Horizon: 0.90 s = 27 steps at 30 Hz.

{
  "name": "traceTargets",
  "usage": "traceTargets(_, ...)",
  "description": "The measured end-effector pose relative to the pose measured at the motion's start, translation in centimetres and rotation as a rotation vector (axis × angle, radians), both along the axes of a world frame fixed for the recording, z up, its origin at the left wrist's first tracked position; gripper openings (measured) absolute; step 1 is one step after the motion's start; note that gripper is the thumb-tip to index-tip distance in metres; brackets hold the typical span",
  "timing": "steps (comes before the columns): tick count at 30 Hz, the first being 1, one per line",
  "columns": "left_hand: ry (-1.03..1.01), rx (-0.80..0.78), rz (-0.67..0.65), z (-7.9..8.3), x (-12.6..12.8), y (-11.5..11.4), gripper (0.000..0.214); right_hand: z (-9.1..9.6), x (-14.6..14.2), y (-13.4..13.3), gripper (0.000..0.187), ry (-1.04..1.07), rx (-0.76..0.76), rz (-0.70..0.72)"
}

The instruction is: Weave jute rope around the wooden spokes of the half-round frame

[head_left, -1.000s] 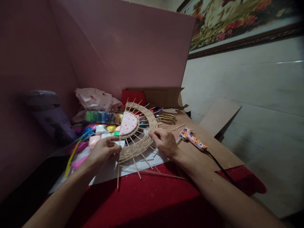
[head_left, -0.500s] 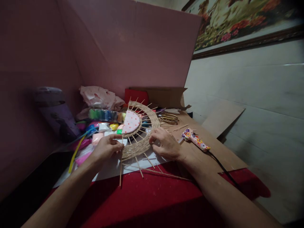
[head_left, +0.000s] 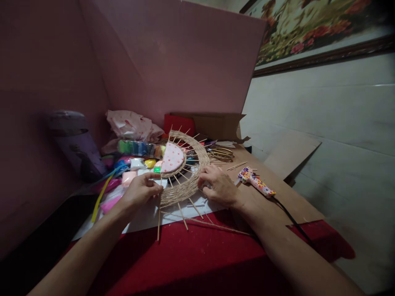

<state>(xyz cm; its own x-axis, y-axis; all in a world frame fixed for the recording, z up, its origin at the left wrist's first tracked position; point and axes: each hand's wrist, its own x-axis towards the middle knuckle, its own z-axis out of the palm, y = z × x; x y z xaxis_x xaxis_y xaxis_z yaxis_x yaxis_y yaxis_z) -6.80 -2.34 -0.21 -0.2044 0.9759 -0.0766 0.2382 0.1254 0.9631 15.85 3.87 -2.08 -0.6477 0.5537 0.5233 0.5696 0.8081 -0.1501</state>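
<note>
A half-round woven piece [head_left: 188, 176] of jute twine wound over wooden skewer spokes stands tilted on the table, with a pink dotted half-disc [head_left: 172, 157] at its centre. My left hand [head_left: 140, 191] pinches the left lower end of the twine weave, fingers closed on it. My right hand [head_left: 217, 186] grips the right edge of the weave, fingers curled around the twine and spokes. Long skewers stick out below onto white paper [head_left: 148, 218] and the red cloth [head_left: 197, 255].
A flower-patterned glue gun [head_left: 254, 181] with a black cord lies right of my right hand. A coil of twine [head_left: 220, 154] and loose skewers lie behind. Coloured clay packs [head_left: 137, 149], a purple tumbler [head_left: 77, 144] and a cardboard box [head_left: 216, 125] crowd the back.
Both hands stay on the woven piece. My right hand slid a little lower along its right edge, and my left fingers closed nearer the weave's left end. The view shifted slightly.
</note>
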Motion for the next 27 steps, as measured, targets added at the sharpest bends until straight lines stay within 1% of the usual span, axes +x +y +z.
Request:
traceTargets(11,-0.004,0.019,-0.006,-0.25,-0.13,0.17,0.052,-0.44,-0.09,0.39,0.013,0.057,0.01,-0.024)
traceTargets(15,-0.012,0.01,0.007,-0.18,-0.1,0.2,0.049,-0.43,-0.1,0.34,0.015,0.048,-0.003,-0.004)
traceTargets(22,-0.012,0.0,0.015,-0.34,-0.21,0.31,0.048,-0.5,-0.07,0.22,0.019,0.09,-0.009,-0.002)
traceTargets(27,-0.006,0.015,0.003,-0.34,-0.22,0.28,0.049,-0.54,-0.12,0.27,0.018,0.077,-0.011,0.005)
